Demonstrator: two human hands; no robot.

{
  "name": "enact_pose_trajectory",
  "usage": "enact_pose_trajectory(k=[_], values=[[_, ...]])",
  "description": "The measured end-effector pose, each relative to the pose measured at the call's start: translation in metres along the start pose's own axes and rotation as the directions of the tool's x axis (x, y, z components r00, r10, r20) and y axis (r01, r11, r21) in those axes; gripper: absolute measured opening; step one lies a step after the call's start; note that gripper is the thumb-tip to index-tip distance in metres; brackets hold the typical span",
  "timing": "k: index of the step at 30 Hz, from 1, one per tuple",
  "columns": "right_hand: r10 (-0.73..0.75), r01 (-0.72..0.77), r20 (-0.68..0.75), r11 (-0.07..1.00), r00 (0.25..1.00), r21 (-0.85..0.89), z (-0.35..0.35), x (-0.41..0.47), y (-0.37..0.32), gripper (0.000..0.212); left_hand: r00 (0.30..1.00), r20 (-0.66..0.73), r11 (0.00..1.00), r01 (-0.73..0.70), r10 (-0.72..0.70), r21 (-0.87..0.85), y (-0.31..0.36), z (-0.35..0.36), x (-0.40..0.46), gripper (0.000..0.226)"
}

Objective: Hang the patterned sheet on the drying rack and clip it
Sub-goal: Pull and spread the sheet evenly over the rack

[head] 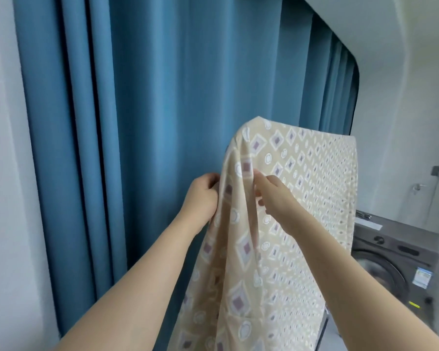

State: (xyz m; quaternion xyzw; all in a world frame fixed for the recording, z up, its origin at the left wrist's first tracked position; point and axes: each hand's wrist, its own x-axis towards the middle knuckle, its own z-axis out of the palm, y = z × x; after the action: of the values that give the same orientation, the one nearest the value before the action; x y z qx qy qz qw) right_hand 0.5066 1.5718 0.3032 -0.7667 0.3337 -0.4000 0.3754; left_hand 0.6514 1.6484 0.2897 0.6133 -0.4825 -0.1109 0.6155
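Observation:
The patterned sheet [302,198], beige with white and purple diamonds and circles, hangs draped over the top of a drying rack that it hides almost fully; only a thin grey leg [323,330] shows low on the right. My left hand [204,196] pinches the sheet's left edge from the curtain side. My right hand [271,196] grips a fold of the cloth just to the right of it, fingers closed on the fabric. No clip is visible.
Blue pleated curtains [137,122] fill the wall right behind the sheet. A white wall runs down the left. A dark grey front-loading washing machine [395,264] stands at the lower right, with a wall tap and socket above it.

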Motion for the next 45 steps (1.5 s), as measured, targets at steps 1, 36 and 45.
enact_pose_trajectory(k=[1,36,45], values=[[-0.002,0.000,0.072,1.000,0.997,0.031,-0.002,-0.002,-0.001,0.068,0.999,0.004,0.997,-0.035,0.035,0.063,-0.002,-0.001,-0.001,0.021],[-0.401,0.322,-0.303,0.904,0.864,-0.280,-0.013,0.051,-0.064,0.029,0.838,-0.361,0.898,-0.301,0.410,0.320,0.027,-0.045,-0.031,0.030],[-0.649,0.556,0.038,0.620,0.760,-0.554,-0.006,0.094,-0.066,0.053,0.977,0.071,0.546,-0.171,0.200,0.820,-0.018,-0.088,0.005,0.060]])
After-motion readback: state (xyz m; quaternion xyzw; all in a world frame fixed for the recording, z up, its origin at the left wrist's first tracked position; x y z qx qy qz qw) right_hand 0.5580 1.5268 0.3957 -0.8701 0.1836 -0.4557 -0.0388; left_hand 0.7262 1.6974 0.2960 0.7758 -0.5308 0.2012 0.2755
